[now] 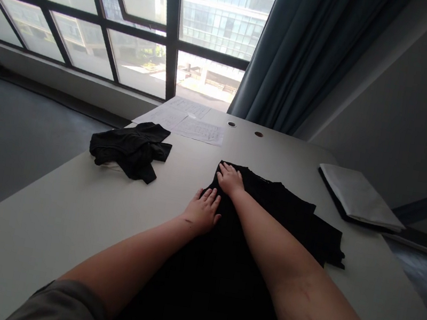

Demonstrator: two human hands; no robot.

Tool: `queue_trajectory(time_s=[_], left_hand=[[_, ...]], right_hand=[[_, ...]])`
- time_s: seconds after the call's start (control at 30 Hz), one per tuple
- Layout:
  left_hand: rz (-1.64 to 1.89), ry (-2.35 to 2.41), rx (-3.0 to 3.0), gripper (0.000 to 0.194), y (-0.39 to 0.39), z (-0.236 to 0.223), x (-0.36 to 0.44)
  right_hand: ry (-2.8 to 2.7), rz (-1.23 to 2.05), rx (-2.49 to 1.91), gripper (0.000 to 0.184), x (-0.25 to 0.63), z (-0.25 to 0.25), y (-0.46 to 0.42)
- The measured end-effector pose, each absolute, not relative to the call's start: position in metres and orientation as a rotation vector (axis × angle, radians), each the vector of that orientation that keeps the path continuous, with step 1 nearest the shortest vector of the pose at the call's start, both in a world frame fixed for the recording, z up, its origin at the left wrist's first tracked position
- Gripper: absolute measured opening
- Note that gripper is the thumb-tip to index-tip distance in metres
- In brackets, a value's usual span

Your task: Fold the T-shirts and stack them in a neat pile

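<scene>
A black garment [294,211] lies spread out over the white table, its right side showing a stepped, uneven edge. Flat on its left edge rests my left hand [203,213], fingers spread and pointing away from me. Farther off, my right hand [230,179] presses on the garment's far left corner with its fingers stretched out. Neither hand grips anything. The near part of the cloth is so dark that its folds cannot be made out.
A crumpled black garment [130,148] sits near the left edge of the white table [86,221]. Written sheets of paper [198,129] lie at the back, beside two round cable holes. At the right edge is a folded white cloth [358,194] over something dark. Behind hangs a blue-grey curtain [295,54].
</scene>
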State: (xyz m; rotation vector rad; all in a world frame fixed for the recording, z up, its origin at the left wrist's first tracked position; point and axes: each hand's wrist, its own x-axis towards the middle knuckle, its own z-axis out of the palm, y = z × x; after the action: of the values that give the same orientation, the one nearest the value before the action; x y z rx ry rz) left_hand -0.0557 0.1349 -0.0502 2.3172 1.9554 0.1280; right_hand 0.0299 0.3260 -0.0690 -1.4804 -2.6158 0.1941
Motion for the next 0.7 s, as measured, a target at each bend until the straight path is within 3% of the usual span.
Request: queue_trajectory(time_s=[0.23,0.43,0.7], left_hand=[[0.077,2.226,2.051,0.066,0.122,-0.036,-0.056],[0.031,2.246,1.992,0.064,0.107,-0.04,-0.069],[0.057,2.232,1.985,0.069,0.097,-0.05,-0.079]], right_hand=[[-2.61,0.233,-1.529,0.062,0.028,-0.075,0.333],[-2.417,-0.001,-1.425,0.047,0.034,-0.078,0.321],[-2.368,-0.026,-1.214,0.035,0.045,-0.055,0.288]])
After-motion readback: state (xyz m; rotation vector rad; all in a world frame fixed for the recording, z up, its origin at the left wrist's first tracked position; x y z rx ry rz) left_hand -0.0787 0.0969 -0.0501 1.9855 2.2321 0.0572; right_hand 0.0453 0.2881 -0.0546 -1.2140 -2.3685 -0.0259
